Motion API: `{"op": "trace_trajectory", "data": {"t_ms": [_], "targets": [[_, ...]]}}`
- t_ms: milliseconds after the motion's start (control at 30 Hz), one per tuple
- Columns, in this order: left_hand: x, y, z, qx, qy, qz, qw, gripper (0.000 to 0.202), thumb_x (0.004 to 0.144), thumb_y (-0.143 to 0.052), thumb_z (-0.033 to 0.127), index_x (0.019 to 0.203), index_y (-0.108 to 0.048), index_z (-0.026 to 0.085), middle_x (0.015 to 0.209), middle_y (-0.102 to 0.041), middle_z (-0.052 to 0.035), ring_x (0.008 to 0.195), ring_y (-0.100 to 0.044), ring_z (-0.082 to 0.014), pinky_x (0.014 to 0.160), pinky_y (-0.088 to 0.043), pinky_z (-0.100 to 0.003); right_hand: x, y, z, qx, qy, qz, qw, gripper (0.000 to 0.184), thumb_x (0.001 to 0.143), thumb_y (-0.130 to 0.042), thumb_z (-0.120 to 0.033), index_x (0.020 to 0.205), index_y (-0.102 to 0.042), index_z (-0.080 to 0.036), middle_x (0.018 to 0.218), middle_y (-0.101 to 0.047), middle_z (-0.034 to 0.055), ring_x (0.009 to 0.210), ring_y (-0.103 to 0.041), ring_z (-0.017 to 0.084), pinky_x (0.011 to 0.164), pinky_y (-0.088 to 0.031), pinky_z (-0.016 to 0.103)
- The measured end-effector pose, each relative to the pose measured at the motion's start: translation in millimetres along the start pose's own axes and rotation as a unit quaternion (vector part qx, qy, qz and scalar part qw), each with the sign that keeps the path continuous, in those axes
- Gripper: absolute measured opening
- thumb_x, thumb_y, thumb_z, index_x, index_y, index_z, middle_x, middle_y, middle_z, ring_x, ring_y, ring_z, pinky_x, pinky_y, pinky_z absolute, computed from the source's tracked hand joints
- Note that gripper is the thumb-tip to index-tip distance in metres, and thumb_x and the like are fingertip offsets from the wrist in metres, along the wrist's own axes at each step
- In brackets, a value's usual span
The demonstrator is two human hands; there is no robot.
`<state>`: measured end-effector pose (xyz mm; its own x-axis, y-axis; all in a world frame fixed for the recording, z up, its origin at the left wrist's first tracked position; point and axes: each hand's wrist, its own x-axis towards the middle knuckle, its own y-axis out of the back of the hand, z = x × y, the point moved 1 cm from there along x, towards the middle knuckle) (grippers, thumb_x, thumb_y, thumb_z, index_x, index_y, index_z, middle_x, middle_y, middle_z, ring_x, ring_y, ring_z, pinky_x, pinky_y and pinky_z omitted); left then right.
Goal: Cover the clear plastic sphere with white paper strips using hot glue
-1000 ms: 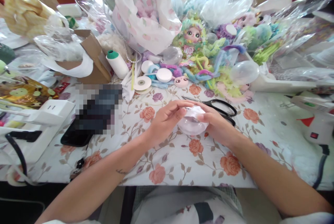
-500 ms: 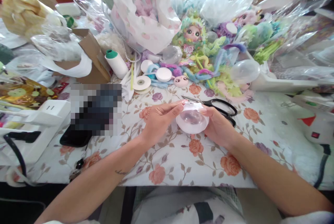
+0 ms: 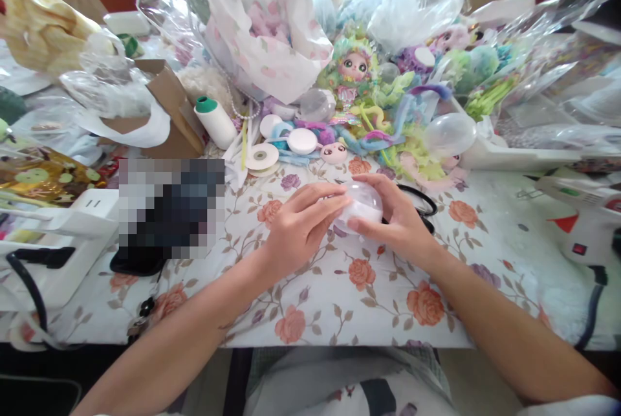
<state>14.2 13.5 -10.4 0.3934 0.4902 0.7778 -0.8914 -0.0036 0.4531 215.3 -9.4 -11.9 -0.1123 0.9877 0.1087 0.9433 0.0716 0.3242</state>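
Note:
Between my two hands is a clear plastic ball (image 3: 365,199), its see-through dome facing up and a whitish part low inside or beneath it. My right hand (image 3: 396,222) curls around the ball's right side, fingers over the far edge and thumb at the near edge. On the other side, my left hand (image 3: 306,218) presses its fingertips against the ball; its thumb is mostly hidden. Just behind the right hand lie black-handled scissors (image 3: 420,198), partly covered by that hand.
A phone (image 3: 140,259) lies left, beside a white power strip (image 3: 90,228). Further back are a ribbon spool (image 3: 262,158), a thread cone (image 3: 216,123), a doll face (image 3: 334,153), another clear ball (image 3: 450,134) and a dressed doll (image 3: 354,70). A glue gun (image 3: 585,215) stands right.
The ball has been turned over: its white part was on top and now the clear dome is. Both hands have shifted their grip around it.

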Motion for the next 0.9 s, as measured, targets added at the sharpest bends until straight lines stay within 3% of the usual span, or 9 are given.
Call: {"op": "trace_trajectory", "data": {"t_ms": [267,467,667,800,900], "targets": [[-0.7,1.5,0.2,-0.013,-0.038,0.007,0.999,0.036,0.089,-0.062,0.003,0.119,-0.069,0.021,0.118,-0.074,-0.0123,0.11,-0.07,-0.0199,0.095,-0.059,-0.036,-0.3,3.2,-1.3,0.033,0.039,-0.037,0.998,0.048,0.088,-0.068,-0.042,0.133,-0.058,-0.033,0.134,-0.061,0.0034,0.116,-0.059,0.025,0.101,-0.044,0.042],[-2.9,-0.4,1.4,-0.027,-0.065,-0.009,0.997,0.036,0.088,-0.06,0.0,0.12,-0.068,0.013,0.124,-0.071,-0.0176,0.121,-0.066,-0.0245,0.101,-0.058,-0.039,-2.6,0.8,-1.1,0.046,0.045,-0.036,0.997,0.046,0.088,-0.068,-0.039,0.132,-0.06,-0.033,0.137,-0.061,0.0019,0.122,-0.057,0.026,0.107,-0.041,0.043],[-4.2,0.1,0.1,-0.018,-0.088,-0.018,0.996,0.043,0.088,-0.056,-0.002,0.127,-0.064,0.014,0.128,-0.069,-0.0163,0.126,-0.063,-0.025,0.102,-0.058,-0.039,-5.9,-0.2,1.9,0.037,0.061,-0.025,0.997,0.045,0.089,-0.067,-0.038,0.133,-0.059,-0.034,0.139,-0.06,0.0021,0.125,-0.057,0.028,0.11,-0.04,0.047],[-3.3,-0.2,-1.7,-0.065,-0.059,-0.003,0.996,0.045,0.087,-0.057,-0.004,0.127,-0.066,0.014,0.128,-0.069,-0.015,0.126,-0.063,-0.024,0.104,-0.057,-0.037,-4.4,1.0,-2.1,-0.004,0.087,-0.022,0.996,0.053,0.087,-0.07,-0.039,0.137,-0.055,-0.034,0.14,-0.059,0.0045,0.125,-0.058,0.028,0.109,-0.043,0.047],[-4.0,-2.1,-3.0,-0.095,0.013,0.008,0.995,0.047,0.089,-0.06,0.002,0.131,-0.064,0.022,0.135,-0.065,-0.0102,0.127,-0.063,-0.0207,0.105,-0.056,-0.034,-3.1,1.5,-8.2,-0.103,0.176,0.022,0.979,0.063,0.08,-0.077,-0.037,0.139,-0.053,-0.03,0.138,-0.058,0.0082,0.126,-0.057,0.03,0.106,-0.046,0.046]]}}
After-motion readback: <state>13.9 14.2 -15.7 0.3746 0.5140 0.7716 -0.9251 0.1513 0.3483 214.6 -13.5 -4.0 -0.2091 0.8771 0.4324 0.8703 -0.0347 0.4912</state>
